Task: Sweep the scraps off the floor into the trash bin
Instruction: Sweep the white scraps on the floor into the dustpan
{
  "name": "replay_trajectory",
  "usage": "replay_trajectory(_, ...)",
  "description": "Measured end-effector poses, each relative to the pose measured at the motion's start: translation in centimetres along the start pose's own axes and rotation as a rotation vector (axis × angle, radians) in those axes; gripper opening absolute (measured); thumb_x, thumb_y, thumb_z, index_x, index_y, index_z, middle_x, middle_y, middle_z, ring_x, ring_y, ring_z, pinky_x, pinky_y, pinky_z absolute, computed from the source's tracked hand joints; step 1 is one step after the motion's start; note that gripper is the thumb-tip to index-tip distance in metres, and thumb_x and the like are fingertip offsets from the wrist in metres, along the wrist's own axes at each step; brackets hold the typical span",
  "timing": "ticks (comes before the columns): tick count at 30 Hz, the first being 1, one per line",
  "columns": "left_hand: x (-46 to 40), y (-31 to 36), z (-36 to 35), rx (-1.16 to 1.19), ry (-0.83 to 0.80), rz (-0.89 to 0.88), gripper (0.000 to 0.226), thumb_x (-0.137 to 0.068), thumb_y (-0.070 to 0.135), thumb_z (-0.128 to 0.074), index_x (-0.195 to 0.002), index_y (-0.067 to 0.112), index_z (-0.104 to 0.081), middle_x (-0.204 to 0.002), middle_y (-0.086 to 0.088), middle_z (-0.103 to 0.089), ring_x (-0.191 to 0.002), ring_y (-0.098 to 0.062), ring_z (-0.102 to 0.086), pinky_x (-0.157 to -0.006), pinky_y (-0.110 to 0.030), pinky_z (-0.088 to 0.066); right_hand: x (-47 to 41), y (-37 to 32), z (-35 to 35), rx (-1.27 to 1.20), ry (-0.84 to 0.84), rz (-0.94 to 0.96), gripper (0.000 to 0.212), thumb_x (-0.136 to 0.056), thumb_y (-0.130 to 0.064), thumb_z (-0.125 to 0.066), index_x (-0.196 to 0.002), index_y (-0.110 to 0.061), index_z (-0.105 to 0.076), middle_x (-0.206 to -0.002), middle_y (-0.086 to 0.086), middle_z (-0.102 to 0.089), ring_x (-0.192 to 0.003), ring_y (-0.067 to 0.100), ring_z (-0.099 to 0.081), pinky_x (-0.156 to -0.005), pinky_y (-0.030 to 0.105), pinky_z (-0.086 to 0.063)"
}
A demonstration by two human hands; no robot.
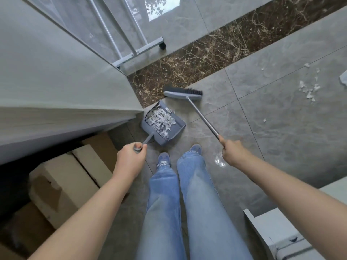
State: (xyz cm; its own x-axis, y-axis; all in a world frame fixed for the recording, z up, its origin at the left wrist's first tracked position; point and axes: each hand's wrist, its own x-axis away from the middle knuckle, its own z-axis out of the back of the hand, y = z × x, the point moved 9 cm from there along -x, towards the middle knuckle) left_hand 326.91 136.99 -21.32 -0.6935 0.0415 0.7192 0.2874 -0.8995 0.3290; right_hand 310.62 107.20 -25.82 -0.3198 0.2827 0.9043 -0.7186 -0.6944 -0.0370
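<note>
My left hand point(129, 160) is curling its fingers around the handle of a grey plastic dustpan point(163, 122) holding white paper scraps point(161, 119). My right hand point(233, 153) is gripping a grey long-handled broom point(183, 94). More torn white scraps point(308, 90) are lying on the grey tile floor point(272, 128), far right.

Soft, even daylight, bright window reflection on the glossy floor point(281, 113) at the top edge, small glare spot near the feet, wide-angle bending at edges, dim lower-left corner, slight softness overall.

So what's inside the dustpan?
A heap of white paper scraps fills the dustpan, lying over its comb teeth. Whatever is beneath the heap is covered.
</note>
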Motion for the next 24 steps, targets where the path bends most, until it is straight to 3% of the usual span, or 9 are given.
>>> replay_trajectory(2,-0.1,-0.1,0.0,0.001,0.008,-0.002,0.042,-0.095,0.036,-0.053,-0.058,0.017,-0.044,-0.051,-0.002,-0.049,-0.057,-0.031,-0.051,-0.056,-0.033,-0.04,1.7,1.2,-1.0,-0.131,-0.007,0.0,0.058,-0.098,-0.011,-0.035,-0.152,-0.032,-0.029,-0.099,0.015,-0.057,-0.085,0.032,-0.051,-0.075,0.033,-0.046)
replay_trajectory(4,-0.1,-0.3,0.0,-0.01,0.013,-0.013,0.041,-0.094,0.036,-0.054,-0.059,0.016,-0.045,-0.053,-0.002,-0.05,-0.061,-0.032,-0.052,-0.058,-0.035,-0.039,3.0,2.0,-1.5,-0.227,0.029,0.001,0.055,-0.098,-0.014,-0.036,-0.15,-0.032,-0.033,-0.096,0.015,-0.06,-0.085,0.032,-0.051,-0.075,0.033,-0.044)
replay_trajectory(8,-0.4,-0.4,-0.3,-0.005,0.001,-0.034,0.04,-0.094,0.037,-0.052,-0.06,0.017,-0.047,-0.055,-0.002,-0.05,-0.062,-0.031,-0.05,-0.059,-0.032,-0.038,2.8,0.5,-2.6,-0.255,0.098,-0.014,0.059,-0.096,-0.011,-0.034,-0.152,-0.029,-0.029,-0.117,0.024,-0.064,-0.108,0.04,-0.057,-0.083,0.038,-0.048)
replay_trajectory(14,-0.7,-1.1,-0.3,0.028,-0.007,-0.066,0.038,-0.09,0.041,-0.053,-0.059,0.019,-0.049,-0.062,-0.02,-0.056,-0.067,-0.044,-0.062,-0.065,-0.042,-0.053,5.4,-5.5,-11.0,-0.415,-0.08,-0.034,0.058,-0.093,-0.004,-0.036,-0.15,-0.019,-0.032,-0.129,0.023,-0.053,-0.112,0.04,-0.056,-0.091,0.042,-0.051)
replay_trajectory(16,-0.7,-1.1,-0.3,0.034,-0.018,-0.076,0.037,-0.089,0.042,-0.052,-0.061,0.017,-0.051,-0.058,-0.013,-0.055,-0.064,-0.042,-0.063,-0.065,-0.041,-0.055,7.6,-5.3,-13.4,-0.525,-0.093,-0.036,0.048,-0.097,-0.01,-0.036,-0.143,-0.022,-0.045,-0.112,0.021,-0.058,-0.091,0.037,-0.062,-0.069,0.035,-0.055)
replay_trajectory(18,-0.8,-1.1,-0.4,0.041,-0.02,-0.083,0.037,-0.088,0.042,-0.052,-0.062,0.015,-0.053,-0.056,-0.01,-0.056,-0.06,-0.039,-0.062,-0.066,-0.042,-0.055,9.5,-3.7,-14.7,-0.665,-0.085,-0.078,0.044,-0.097,-0.016,-0.037,-0.136,-0.031,-0.053,-0.089,0.014,-0.055,-0.059,0.028,-0.056,-0.041,0.026,-0.047)
replay_trajectory(21,-0.9,-1.3,-0.4,0.065,-0.028,-0.081,0.036,-0.085,0.042,-0.052,-0.064,0.013,-0.054,-0.052,-0.012,-0.053,-0.053,-0.036,-0.057,-0.061,-0.041,-0.054,10.8,-2.0,-14.9,-0.763,-0.045,-0.121,0.049,-0.097,-0.018,-0.039,-0.137,-0.043,-0.048,-0.072,0.005,-0.049,-0.049,0.022,-0.047,-0.036,0.021,-0.038)
replay_trajectory(24,-1.0,-1.6,-0.7,0.095,-0.078,-0.058,0.035,-0.084,0.041,-0.053,-0.066,0.011,-0.055,-0.048,-0.012,-0.049,-0.041,-0.03,-0.049,-0.054,-0.037,-0.048,9.7,-2.2,-13.6,-0.734,0.037,-0.146,0.052,-0.095,-0.015,-0.035,-0.14,-0.039,-0.047,-0.085,0.008,-0.056,-0.058,0.026,-0.056,-0.037,0.021,-0.04)
